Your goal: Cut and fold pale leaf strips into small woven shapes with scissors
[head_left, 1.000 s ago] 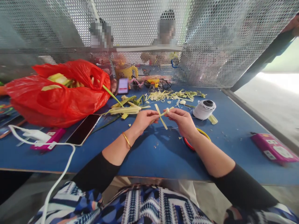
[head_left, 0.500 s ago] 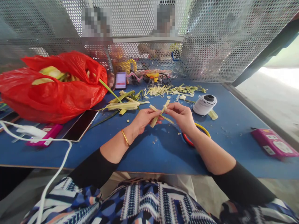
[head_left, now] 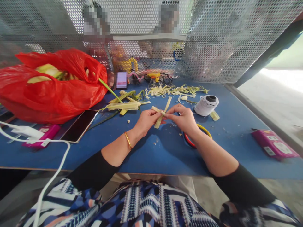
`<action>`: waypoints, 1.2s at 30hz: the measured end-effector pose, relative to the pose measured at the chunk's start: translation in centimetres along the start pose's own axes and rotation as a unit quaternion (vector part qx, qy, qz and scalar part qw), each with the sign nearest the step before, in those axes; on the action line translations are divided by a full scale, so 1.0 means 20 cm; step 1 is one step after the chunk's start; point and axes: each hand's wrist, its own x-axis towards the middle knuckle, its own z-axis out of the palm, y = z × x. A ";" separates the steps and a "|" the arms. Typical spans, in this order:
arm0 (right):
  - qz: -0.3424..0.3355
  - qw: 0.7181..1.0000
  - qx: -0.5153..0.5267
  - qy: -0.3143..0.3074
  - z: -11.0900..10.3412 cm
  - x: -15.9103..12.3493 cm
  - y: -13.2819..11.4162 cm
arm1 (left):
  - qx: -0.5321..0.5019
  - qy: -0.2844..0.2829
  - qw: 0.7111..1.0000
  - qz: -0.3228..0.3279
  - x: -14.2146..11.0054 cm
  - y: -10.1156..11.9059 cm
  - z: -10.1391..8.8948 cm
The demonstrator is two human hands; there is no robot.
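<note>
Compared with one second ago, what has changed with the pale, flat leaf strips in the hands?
The pale, flat leaf strips lie differently: a long one leaned from upper left to lower right; now one leans from upper right to lower left. The left hand and right hand came closer, both still pinching strips. The white thread spool and red plastic bag stayed.

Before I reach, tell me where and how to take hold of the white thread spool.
Probably grip the spool round its wound sides, from above: its dark end faces up uncovered, while the right hand is close on its left.
</note>
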 end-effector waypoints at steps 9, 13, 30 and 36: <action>0.036 0.999 0.029 -0.009 -0.02 0.01 0.00 | 0.000 -0.023 1.000 -0.019 -0.01 0.02 -0.01; 0.049 0.998 0.021 -0.016 -0.02 0.01 0.00 | 0.012 -0.032 0.999 -0.012 -0.01 0.01 -0.01; -0.102 0.992 -0.060 0.040 -0.01 -0.01 -0.02 | -0.021 -0.016 0.999 -0.027 0.00 0.01 -0.02; -0.404 0.856 -0.316 -0.060 0.01 -0.05 -0.04 | -0.070 0.018 0.997 -0.026 0.01 0.01 -0.01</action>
